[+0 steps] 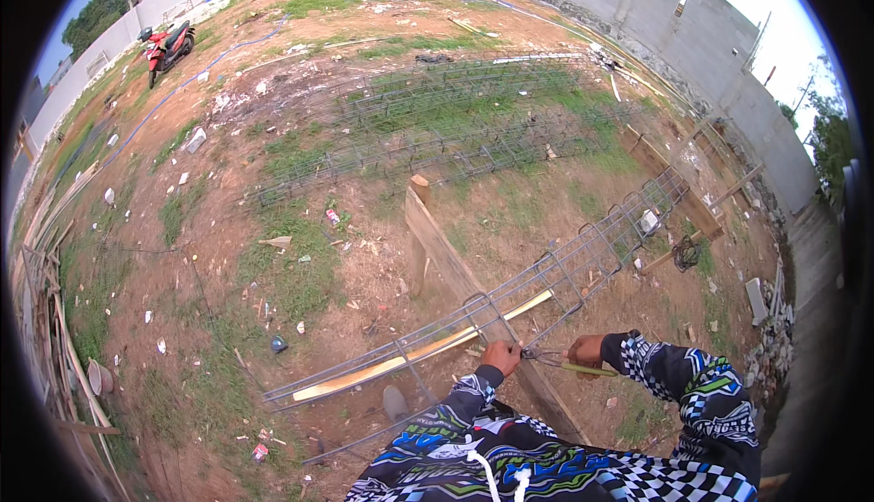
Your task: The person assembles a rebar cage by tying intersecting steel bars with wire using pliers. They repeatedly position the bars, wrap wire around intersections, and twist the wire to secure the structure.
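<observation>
From here, the near steel cage runs slantwise across the near board, its far right end at another board. A long stick lies along it, crossing the near board too. The left hand is at that board, on the person's side of the cage; pliers reach from there to the right hand. Behind, more cages lie over the grass. Poles line the left edge beside a bucket; a motorbike stands far back left, a wall back right.
</observation>
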A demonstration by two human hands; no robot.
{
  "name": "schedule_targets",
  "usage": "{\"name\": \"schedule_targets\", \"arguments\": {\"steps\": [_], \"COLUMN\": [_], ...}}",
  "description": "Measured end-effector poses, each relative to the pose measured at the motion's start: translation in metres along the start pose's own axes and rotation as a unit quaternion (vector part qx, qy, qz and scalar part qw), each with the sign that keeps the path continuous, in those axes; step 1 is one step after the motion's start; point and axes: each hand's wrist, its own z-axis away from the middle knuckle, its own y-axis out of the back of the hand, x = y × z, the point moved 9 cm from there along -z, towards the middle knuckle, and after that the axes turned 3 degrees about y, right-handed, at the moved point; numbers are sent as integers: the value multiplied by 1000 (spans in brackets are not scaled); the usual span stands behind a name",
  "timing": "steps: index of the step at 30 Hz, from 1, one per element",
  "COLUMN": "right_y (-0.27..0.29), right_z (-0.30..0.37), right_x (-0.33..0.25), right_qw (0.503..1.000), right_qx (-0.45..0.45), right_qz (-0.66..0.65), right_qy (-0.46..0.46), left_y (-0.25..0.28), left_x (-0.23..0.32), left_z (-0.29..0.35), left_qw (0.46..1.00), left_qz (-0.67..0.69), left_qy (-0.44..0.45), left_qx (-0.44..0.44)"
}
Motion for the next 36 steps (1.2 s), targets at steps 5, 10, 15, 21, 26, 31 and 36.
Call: {"name": "schedule_targets", "arguments": {"steps": [5,10,15,21,26,31,36], "right_y": [16,16,5,-45,-28,2,-2], "right_z": [4,42,23,-26,-37,6,0], "right_x": [-4,-37,-25,29,32,-1,-8], "right_qw": [972,830,863,957,979,994,885], "right_qx": [132,353,316,-106,-90,69,312], "right_qz": [139,378,344,-268,-185,18,294], "right_qy": [138,210,192,28,-8,88,183], "left_y": [0,12,15,16,14,17,10], "left_x": [0,13,13,13,11,7,7], "left_z": [-4,-1,2,2,1,-5,0], "left_qw": [1000,1000,999,1000,999,998,997], "left_qz": [-12,18,-1,-9,-34,-32,-40], "left_qy": [-15,0,-36,-19,-21,-31,-62], "left_qx": [13,4,37,4,14,36,34]}}
